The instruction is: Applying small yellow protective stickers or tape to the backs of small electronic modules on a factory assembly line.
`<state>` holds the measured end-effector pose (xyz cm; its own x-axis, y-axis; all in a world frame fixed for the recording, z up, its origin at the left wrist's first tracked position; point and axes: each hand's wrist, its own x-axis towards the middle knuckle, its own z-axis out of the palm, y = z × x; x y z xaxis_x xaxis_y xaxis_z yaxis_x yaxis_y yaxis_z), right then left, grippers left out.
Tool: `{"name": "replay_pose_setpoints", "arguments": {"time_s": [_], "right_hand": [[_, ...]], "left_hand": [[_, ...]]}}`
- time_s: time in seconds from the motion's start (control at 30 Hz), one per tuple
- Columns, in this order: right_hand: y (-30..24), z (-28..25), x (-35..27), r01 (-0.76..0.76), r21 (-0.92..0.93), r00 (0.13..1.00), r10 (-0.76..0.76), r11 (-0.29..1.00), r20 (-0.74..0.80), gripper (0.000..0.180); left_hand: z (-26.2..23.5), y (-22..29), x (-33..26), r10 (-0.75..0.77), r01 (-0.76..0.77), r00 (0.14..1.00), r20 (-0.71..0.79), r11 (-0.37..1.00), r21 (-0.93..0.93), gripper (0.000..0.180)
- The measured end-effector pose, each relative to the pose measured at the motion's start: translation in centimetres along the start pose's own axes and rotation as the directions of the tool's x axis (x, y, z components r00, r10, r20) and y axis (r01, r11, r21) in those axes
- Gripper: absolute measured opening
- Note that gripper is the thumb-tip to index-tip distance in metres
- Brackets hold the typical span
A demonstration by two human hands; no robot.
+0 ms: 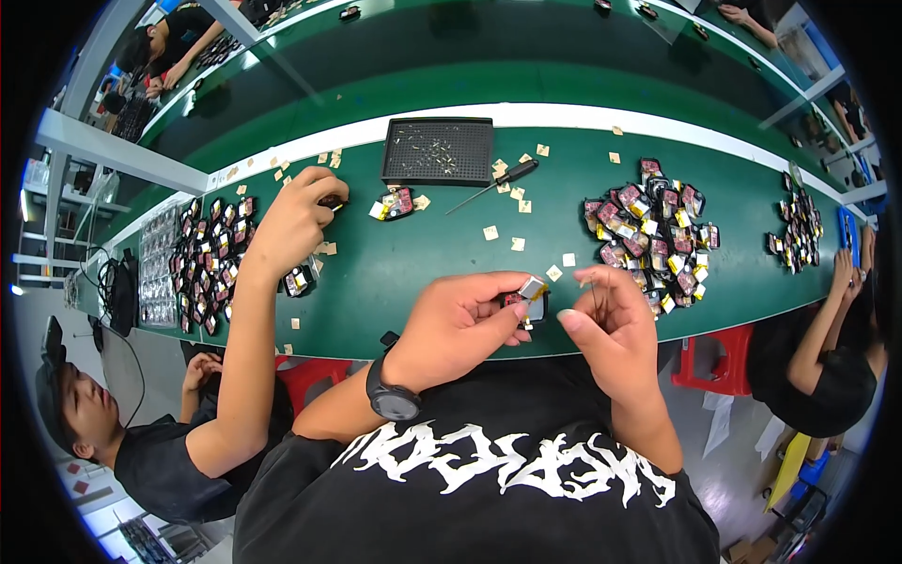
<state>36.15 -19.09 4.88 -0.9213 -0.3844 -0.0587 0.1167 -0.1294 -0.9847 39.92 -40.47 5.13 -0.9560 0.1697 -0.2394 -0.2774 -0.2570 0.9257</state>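
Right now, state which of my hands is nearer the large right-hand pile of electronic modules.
Right hand: at the near edge of the module pile. Left hand: farther off, to its left.

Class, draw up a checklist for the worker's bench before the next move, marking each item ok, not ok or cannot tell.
1. Small unit held in left hand: ok.
2. Right hand contents identified: cannot tell, too small.
3. Screwdriver lying unheld on green table: ok.
4. Black tray flat, small parts inside: ok.
5. Pale squares gathered up: not ok, scattered.
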Motion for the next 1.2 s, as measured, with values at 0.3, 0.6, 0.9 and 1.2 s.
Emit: {"name": "replay_pose_setpoints", "arguments": {"time_s": [0.3,0.6,0.9,1.2], "right_hand": [[0.1,1.0,0.2,0.195,-0.480,0.979,-0.200,0.855,0.040,0.014],[0.2,1.3,-0.9,-0.067,-0.343,0.994,0.033,0.937,-0.104,0.011],[1.3,0.8,-1.6,-0.099,-0.143,0.985,0.077,0.985,-0.155,0.007],[1.8,0.3,-1.7,-0.033,-0.179,0.983,0.000,0.983,-0.181,0.008]], "left_hand": [[0.9,-0.8,0.4,-0.052,0.057,0.998,-0.040,0.992,0.113,0.033],[1.8,-2.7,0.9,0.105,-0.094,0.986,-0.133,0.992,0.088,0.021],[2.6,-2.6,1.0,0.140,-0.126,0.978,-0.152,0.987,0.098,0.020],[2.0,-2.3,1.0,-0.018,0.018,1.000,-0.024,0.999,0.033,0.024]]}}
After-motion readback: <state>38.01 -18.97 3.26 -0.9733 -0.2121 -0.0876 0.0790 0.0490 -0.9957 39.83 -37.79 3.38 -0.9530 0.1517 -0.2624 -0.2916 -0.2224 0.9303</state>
